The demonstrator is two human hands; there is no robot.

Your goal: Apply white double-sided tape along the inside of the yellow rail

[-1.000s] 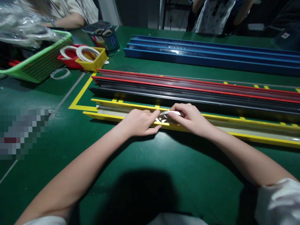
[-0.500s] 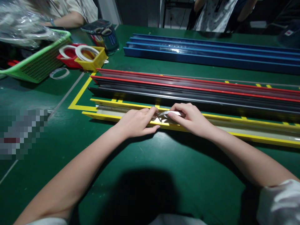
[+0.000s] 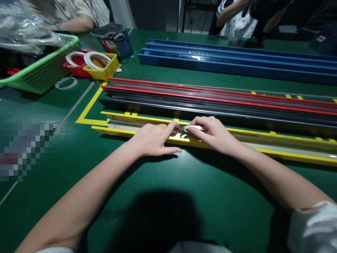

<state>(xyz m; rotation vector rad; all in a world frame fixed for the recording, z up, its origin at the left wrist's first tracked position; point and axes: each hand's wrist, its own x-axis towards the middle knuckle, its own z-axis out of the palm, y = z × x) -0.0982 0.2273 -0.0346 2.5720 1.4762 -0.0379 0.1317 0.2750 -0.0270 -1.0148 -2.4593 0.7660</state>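
A long yellow channel (image 3: 289, 149) lies across the green table (image 3: 184, 196) in front of me. My right hand (image 3: 214, 135) is closed round a small roll of white tape (image 3: 193, 128) resting on that channel. My left hand (image 3: 154, 140) lies on the channel's near edge just left of the roll, its fingers curled and its fingertips pressing on the strip of tape beside the roll. What the left fingers pinch, if anything, is hidden.
Behind the yellow channel lie black and red channels (image 3: 210, 100) and blue channels (image 3: 237, 61). At the back left stand a yellow bin (image 3: 109, 70) with tape rolls, a red bin, a green basket (image 3: 39, 73) and a loose tape ring (image 3: 65, 83). Other people sit across the table.
Both hands stay at the same spot on the yellow channel. My left fingertips have shifted slightly toward the roll.
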